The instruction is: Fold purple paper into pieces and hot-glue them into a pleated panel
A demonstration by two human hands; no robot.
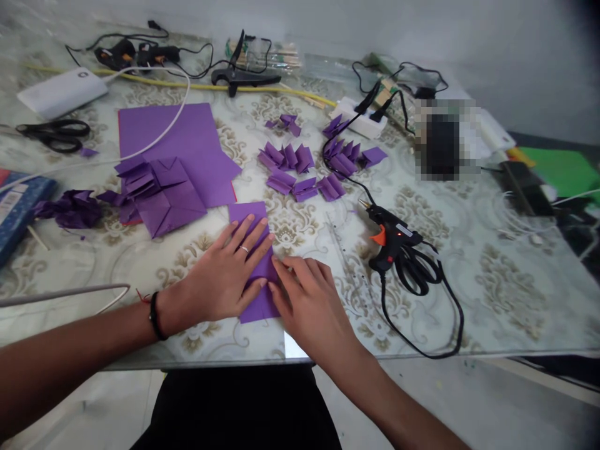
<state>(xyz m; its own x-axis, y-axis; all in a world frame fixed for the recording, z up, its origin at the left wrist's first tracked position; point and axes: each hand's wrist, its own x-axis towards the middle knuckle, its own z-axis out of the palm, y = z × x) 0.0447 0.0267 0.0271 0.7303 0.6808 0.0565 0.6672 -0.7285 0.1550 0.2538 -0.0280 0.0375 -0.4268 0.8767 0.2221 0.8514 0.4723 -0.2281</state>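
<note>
A small purple paper sheet lies near the table's front edge. My left hand lies flat on it with fingers stretched out, a ring on one finger and a black band on the wrist. My right hand presses on the paper's right edge with its fingers together and bent down. Folded purple paper pieces lie in a cluster behind the sheet. A stack of partly folded purple sheets sits to the left on a larger purple sheet.
A black glue gun with an orange trigger lies right of my hands, its cable looped beside black scissors. More scissors, a white power bank, glue guns, a power strip and cables sit at the back. A clear ruler lies nearby.
</note>
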